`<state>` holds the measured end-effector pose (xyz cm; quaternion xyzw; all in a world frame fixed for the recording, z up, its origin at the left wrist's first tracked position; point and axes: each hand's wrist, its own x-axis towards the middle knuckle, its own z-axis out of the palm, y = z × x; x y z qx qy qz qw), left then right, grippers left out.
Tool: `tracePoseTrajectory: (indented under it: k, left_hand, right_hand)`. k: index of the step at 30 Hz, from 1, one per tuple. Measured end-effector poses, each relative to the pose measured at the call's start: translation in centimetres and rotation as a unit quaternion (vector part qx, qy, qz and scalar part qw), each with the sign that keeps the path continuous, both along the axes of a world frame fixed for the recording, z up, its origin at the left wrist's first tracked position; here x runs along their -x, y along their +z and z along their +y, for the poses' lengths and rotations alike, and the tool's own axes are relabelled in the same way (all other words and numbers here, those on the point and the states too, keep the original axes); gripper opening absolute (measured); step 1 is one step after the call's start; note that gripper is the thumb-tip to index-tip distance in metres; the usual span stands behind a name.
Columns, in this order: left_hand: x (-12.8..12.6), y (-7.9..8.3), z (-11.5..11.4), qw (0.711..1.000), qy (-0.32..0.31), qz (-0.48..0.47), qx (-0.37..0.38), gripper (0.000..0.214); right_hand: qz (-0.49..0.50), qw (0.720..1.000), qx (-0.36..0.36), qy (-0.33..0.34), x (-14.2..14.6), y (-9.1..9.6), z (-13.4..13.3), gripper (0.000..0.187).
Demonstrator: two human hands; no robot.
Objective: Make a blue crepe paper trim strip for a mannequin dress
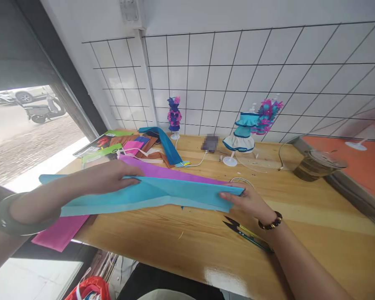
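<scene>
I have the blue paper (162, 191) folded lengthwise across the magenta sheet (61, 233), near the front edge of the tabletop (206, 250). My right hand (248, 201) pinches its right tip. My left hand (111, 177) lies on the fold with fingers together and the thumb hidden, so I cannot tell its grip. Paper this thin, stretched between two hands, may tear or crease askew. The snips (246, 234) just beside my right wrist could snag it.

Readable text: none that I can see from here.
Green booklets (97, 141): cover print too small to read.
</scene>
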<state>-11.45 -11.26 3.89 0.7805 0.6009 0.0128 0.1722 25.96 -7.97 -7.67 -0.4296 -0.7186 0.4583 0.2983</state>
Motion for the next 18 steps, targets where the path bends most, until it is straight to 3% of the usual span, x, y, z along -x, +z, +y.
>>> tracePoseTrajectory:
  k: [2,4,10,13,18]
  left_hand:
    - [0.2,-0.4,1.4,0.995,-0.069,-0.004,0.076,0.033]
    - [0.3,-0.7,2.9,0.991,-0.089,0.006,0.102,0.035]
    - [-0.7,-2.8,7.2,0.989,-0.101,0.015,0.103,0.035]
    - [-1.2,-4.5,9.0,0.993,-0.082,0.007,0.089,0.036]
    - [-1.3,-7.4,10.3,0.993,-0.093,0.046,0.054,0.034]
  right_hand:
    - [0.003,1.0,0.016,-0.001,-0.2,0.2,0.3,0.029]
    - [0.004,1.0,0.021,-0.007,-0.5,0.2,0.6,0.03]
    - [-0.001,0.996,0.053,-0.071,-1.5,-0.1,1.4,0.037]
    - [-0.034,0.992,0.032,-0.114,-2.1,-0.5,1.8,0.045]
    - [-0.099,0.981,0.017,-0.168,-4.6,-1.5,3.2,0.037]
